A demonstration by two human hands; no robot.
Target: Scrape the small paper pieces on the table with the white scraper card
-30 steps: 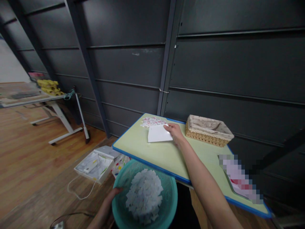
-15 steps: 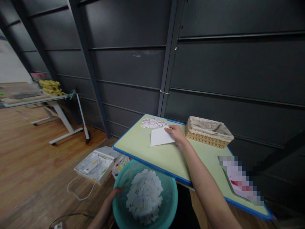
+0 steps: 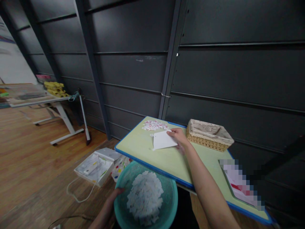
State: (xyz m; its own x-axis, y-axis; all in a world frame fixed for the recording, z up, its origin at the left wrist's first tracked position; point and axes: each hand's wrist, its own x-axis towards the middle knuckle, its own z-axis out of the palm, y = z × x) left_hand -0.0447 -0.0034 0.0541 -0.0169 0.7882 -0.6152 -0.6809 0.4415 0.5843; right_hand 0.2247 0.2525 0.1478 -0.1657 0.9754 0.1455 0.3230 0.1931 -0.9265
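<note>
My right hand [image 3: 177,136] is closed on the right edge of a white card [image 3: 164,140], holding it low over the pale green tabletop [image 3: 140,149]. Small white paper scraps lie by the card's left side. Behind it is a flat pile of white and pink paper bits [image 3: 154,125]. Below the table's front edge, my left hand [image 3: 117,193] grips the left rim of a teal plastic basket [image 3: 173,203], its thumb inside the rim and its other fingers hidden. A heap of torn white paper [image 3: 145,197] fills much of this basket.
A cloth-lined wicker basket [image 3: 208,135] stands at the table's back right. Nearer lies a partly blurred flat item [image 3: 238,181]. On the floor at left are an open white box [image 3: 95,167] and a dotted bag [image 3: 120,167]. Dark wall panels rise behind.
The view has shifted slightly, so everything appears a little lower and to the right. Both hands keep their holds on the card and the basket.
</note>
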